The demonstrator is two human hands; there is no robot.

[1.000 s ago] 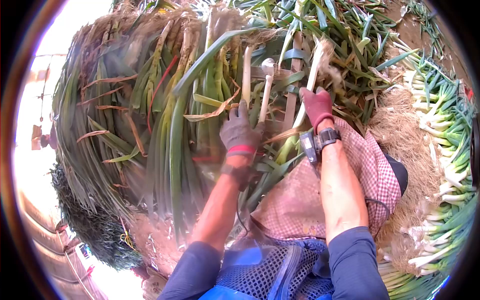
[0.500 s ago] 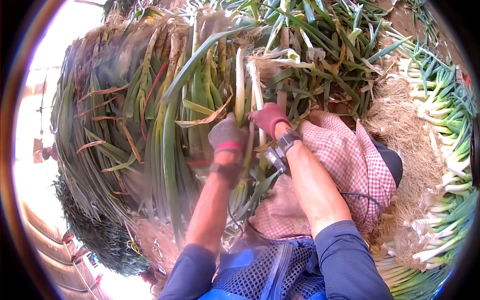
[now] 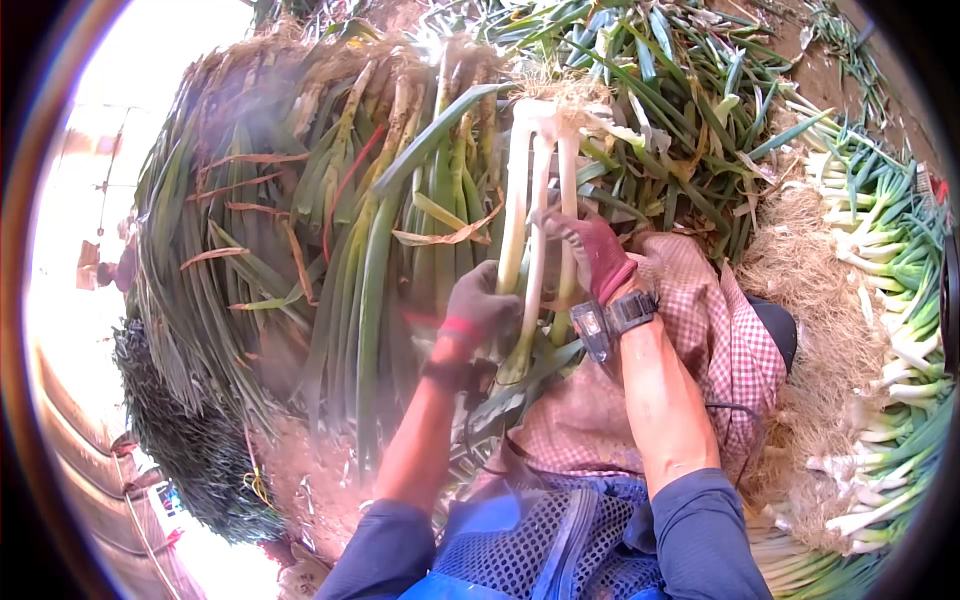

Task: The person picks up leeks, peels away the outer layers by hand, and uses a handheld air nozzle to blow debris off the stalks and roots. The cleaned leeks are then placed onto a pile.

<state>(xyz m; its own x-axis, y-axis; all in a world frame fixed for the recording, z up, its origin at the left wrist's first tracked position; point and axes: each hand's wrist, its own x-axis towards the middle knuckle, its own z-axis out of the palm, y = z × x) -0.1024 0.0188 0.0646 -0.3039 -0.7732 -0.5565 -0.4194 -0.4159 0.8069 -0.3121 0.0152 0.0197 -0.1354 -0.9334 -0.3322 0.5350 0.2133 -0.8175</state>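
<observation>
Three long green onions (image 3: 541,175) stand side by side before me, white stalks upward and roots at the top. My left hand (image 3: 480,305), in a grey glove with a red band, is closed around the lower part of the leftmost stalk. My right hand (image 3: 592,250), in a dark red glove, is at the middle and right stalks. Its fingers are bent toward the middle stalk in a pinch, slightly blurred. The lower green leaves run down toward my lap, partly behind my wrists.
A big stack of green onions (image 3: 250,210) rises at left, roots up. Loose leaves (image 3: 690,110) are heaped behind. Trimmed onions (image 3: 890,270) lie in a row at right, beside a mass of roots (image 3: 800,290). A checked cloth (image 3: 700,310) covers my leg.
My right hand has moved right, and my left hand slightly lower. The onion stalks are now spread apart, with three showing plainly. The view has shifted a little left.
</observation>
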